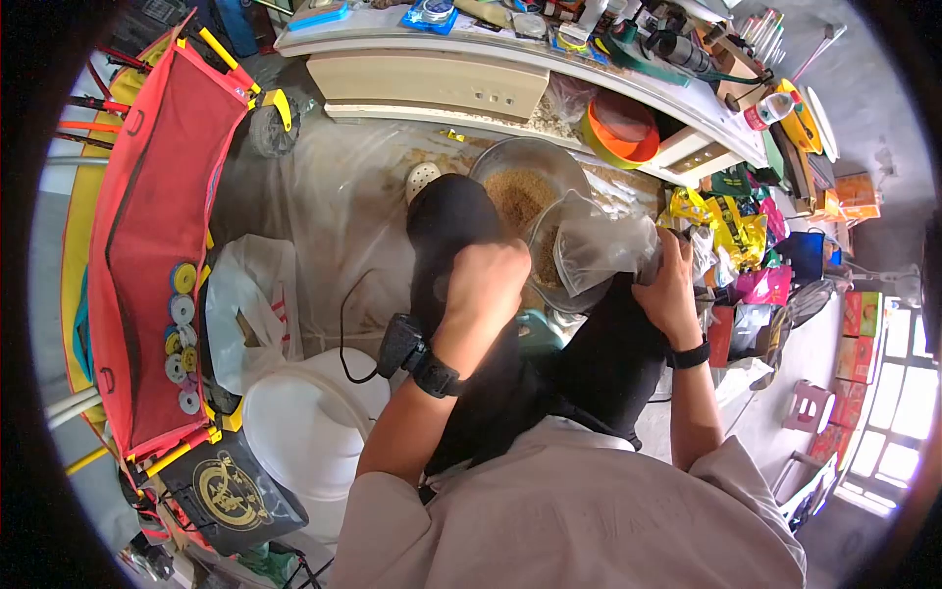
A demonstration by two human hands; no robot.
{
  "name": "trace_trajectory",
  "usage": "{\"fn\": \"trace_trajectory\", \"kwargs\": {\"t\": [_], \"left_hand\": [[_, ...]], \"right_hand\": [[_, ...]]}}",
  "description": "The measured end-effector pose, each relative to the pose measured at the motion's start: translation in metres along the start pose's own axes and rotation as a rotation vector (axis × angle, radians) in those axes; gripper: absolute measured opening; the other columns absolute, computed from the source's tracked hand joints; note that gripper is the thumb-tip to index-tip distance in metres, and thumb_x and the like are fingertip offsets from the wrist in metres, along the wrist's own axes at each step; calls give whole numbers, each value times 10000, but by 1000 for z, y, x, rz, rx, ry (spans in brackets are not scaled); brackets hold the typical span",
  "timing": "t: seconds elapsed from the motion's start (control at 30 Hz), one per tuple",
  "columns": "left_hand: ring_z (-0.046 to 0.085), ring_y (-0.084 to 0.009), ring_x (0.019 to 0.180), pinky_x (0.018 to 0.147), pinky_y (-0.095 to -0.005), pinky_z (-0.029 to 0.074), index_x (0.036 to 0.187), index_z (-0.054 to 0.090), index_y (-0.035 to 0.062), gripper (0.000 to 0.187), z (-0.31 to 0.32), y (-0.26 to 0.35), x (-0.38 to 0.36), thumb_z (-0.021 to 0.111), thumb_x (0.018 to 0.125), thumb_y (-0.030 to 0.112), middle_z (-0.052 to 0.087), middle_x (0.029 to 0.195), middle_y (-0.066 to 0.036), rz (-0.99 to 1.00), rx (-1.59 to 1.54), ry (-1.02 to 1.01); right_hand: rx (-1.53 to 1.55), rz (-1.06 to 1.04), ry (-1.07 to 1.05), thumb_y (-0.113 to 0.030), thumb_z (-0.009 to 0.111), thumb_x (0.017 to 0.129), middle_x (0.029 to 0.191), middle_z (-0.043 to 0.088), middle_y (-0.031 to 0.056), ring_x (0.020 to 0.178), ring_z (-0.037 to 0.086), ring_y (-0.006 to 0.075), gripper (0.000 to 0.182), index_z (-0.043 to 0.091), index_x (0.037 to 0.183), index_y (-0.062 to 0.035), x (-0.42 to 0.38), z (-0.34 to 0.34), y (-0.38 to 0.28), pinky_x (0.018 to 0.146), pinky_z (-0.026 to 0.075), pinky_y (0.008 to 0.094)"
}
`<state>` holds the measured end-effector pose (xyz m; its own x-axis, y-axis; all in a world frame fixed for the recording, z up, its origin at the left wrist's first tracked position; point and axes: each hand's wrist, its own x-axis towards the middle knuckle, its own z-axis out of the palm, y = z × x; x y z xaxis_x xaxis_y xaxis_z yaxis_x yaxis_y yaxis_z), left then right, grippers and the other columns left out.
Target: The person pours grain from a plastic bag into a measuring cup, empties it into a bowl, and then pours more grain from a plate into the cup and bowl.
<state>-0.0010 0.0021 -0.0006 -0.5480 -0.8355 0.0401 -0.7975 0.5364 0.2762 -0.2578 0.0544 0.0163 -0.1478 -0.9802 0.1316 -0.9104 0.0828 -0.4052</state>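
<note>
My left hand is closed over my left knee, near the rim of a large metal bowl that holds brown grain. Whatever may be in its fingers is hidden. My right hand grips the side of a clear plastic bag above my right knee. The bag lies partly over a second, smaller metal container with more brown material inside, between my knees and overlapping the large bowl.
A long counter crowded with items runs along the top. Red and orange basins sit beneath it. White buckets and a red fabric carrier stand at left. Coloured packets lie at right.
</note>
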Motion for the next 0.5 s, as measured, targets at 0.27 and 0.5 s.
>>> {"fn": "trace_trajectory", "kwargs": {"t": [0.27,0.5], "left_hand": [[690,-263,653,567,-357,533,768,604,42,73,1,0,0,629,700,37,671,685,-149,5,-4,-1],[690,-263,662,571,-360,534,766,605,42,74,3,0,1,632,698,38,670,686,-155,-4,-13,-16]], "right_hand": [[39,-73,65,9,630,690,841,623,182,815,611,370,298,591,986,7,2,-7,15,761,491,383],[222,35,-33,-13,649,689,889,622,204,844,600,392,225,566,897,15,7,-19,0,744,473,383]]}}
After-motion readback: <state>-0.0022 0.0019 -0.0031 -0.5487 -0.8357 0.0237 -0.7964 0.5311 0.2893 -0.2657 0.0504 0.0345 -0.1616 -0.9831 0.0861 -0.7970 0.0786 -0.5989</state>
